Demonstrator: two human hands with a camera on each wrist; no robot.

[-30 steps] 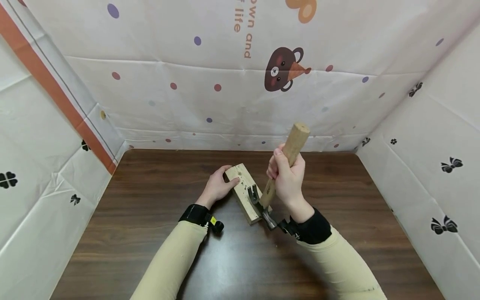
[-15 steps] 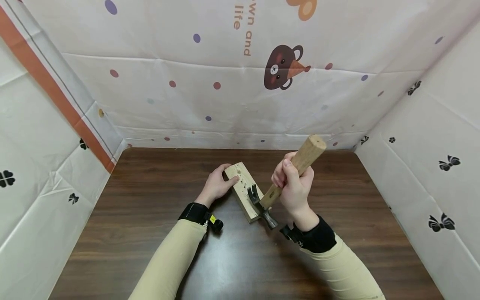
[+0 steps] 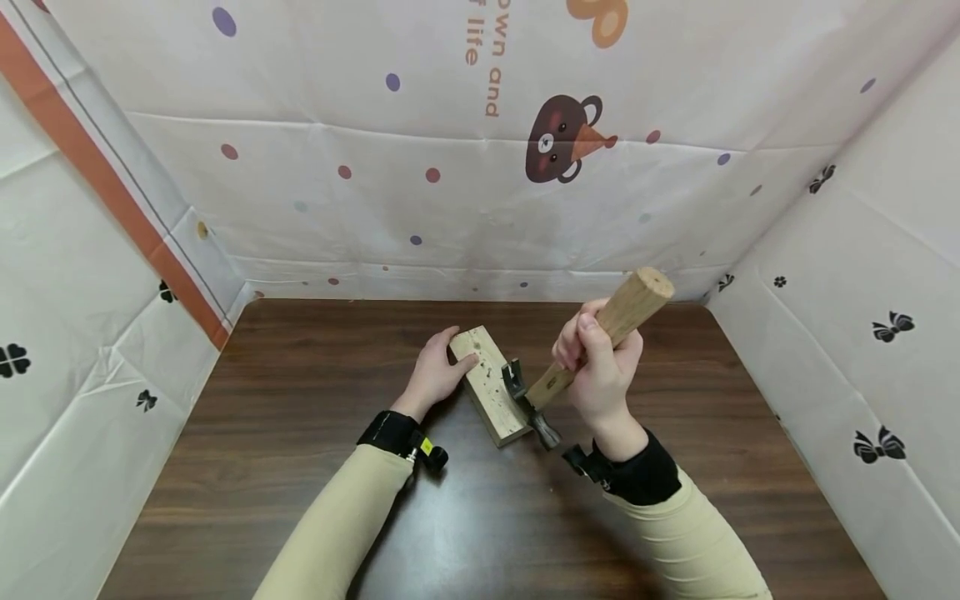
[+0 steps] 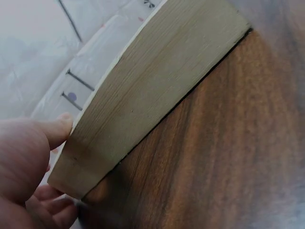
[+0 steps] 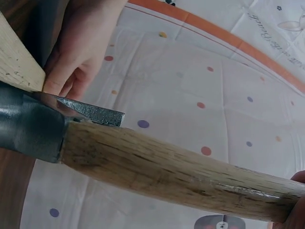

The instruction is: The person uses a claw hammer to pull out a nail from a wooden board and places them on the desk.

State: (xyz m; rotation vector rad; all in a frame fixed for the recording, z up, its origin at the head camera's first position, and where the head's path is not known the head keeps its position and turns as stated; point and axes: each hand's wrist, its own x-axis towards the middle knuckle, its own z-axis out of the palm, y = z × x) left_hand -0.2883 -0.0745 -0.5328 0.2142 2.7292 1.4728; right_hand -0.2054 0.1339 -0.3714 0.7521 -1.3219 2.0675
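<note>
My left hand (image 3: 433, 372) holds the far left end of a pale wooden block (image 3: 495, 400), with the thumb on its top face. The block lies slantwise on the table. In the left wrist view, two thin nails (image 4: 80, 79) stick up from the block's top beside the thumb. My right hand (image 3: 606, 375) grips a claw hammer (image 3: 636, 307) by its wooden handle, which tilts up to the right. The dark hammer head (image 5: 31, 121) is at the block's near right edge, its claw overlapping the top face in the head view.
The brown wood-grain table (image 3: 300, 358) reaches back to a printed sheet wall (image 3: 315, 208). More sheeting stands along the left and right sides. Black camera bands sit on both wrists, the left band (image 3: 390, 431) close to the tabletop.
My right hand has moved right, tipping the hammer handle further over to the right. The hammer's claw has shifted right, toward the block's edge. The left hand and block have stayed put.
</note>
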